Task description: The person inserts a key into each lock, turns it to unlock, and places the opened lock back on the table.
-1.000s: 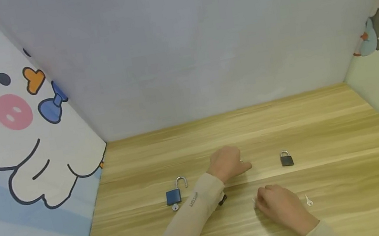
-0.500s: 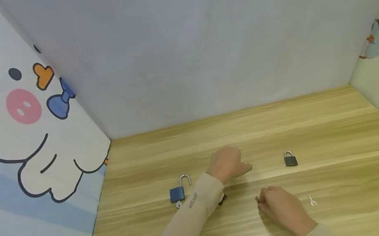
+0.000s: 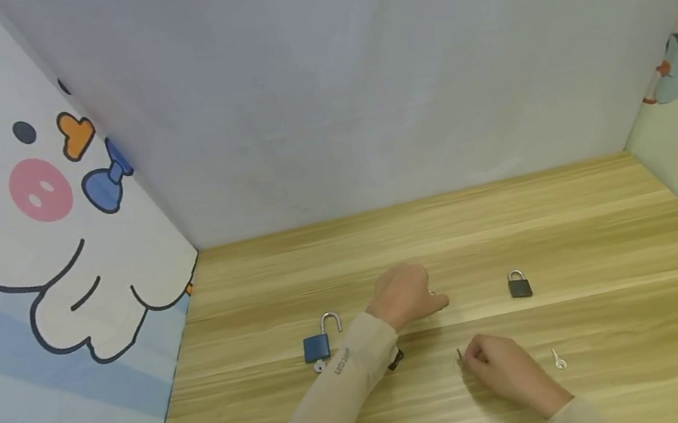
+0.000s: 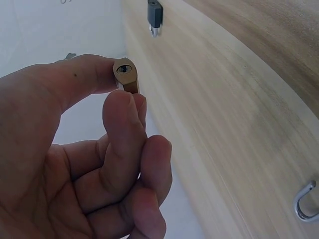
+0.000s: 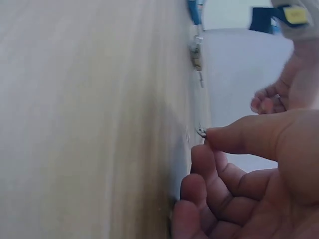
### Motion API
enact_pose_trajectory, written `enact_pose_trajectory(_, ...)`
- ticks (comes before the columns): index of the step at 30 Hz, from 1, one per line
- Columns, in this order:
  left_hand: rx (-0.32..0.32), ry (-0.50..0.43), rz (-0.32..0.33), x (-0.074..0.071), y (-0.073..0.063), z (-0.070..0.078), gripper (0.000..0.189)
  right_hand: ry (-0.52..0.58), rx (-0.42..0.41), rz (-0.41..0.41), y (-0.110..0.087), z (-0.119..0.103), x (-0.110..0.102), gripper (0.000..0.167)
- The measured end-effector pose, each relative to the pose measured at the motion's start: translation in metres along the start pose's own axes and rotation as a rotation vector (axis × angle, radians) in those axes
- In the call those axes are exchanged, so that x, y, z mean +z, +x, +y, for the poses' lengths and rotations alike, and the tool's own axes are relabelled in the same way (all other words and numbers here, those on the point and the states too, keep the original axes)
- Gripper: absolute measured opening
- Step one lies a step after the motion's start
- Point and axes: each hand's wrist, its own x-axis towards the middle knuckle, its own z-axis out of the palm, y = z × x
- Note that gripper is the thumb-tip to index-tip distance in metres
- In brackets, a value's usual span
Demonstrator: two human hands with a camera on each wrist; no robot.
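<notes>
My left hand [image 3: 402, 296] is held over the middle of the table. Its thumb and a finger pinch a small brass padlock [image 4: 124, 72], keyhole face showing in the left wrist view; the head view hides it behind the hand. Nearer the front, my right hand [image 3: 500, 368] pinches a small key [image 5: 201, 132] between thumb and index finger, low over the wood. Part of this key sticks out left of the fingertips in the head view. A loose silver key [image 3: 559, 359] lies right of the right hand. Beyond it stands a black padlock [image 3: 519, 285] with its shackle closed.
Left of the left sleeve lies a blue padlock [image 3: 317, 347], shackle up and unlatched, a key [image 3: 320, 366] in its bottom. A small brass-coloured thing [image 5: 196, 57] shows near it in the right wrist view. Walls border the wooden table [image 3: 616, 217] at the back and sides.
The head view has shifted slightly. My right hand has turned a little, and the key in its fingertips now stands out more. The left hand stays almost in place.
</notes>
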Motion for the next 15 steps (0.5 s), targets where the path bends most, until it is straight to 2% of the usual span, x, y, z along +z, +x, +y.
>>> enact_pose_trajectory(4,-0.001,0.0,-0.009,0.0,-0.001,-0.001,0.057,0.126,-0.009,-0.048,0.003,0.006,-0.005,0.013)
enact_pose_trajectory(7,-0.007,-0.007,-0.022,0.0,-0.002,-0.001,0.057,0.242,-0.032,-0.124,0.006,0.009,-0.009,0.021)
enact_pose_trajectory(12,-0.018,-0.031,-0.04,0.0,-0.003,-0.001,0.057,0.478,-0.01,-0.268,0.011,0.009,-0.014,0.031)
enact_pose_trajectory(15,-0.023,-0.025,-0.042,0.0,-0.004,-0.001,0.056,0.564,-0.005,-0.319,0.015,0.007,-0.016,0.033)
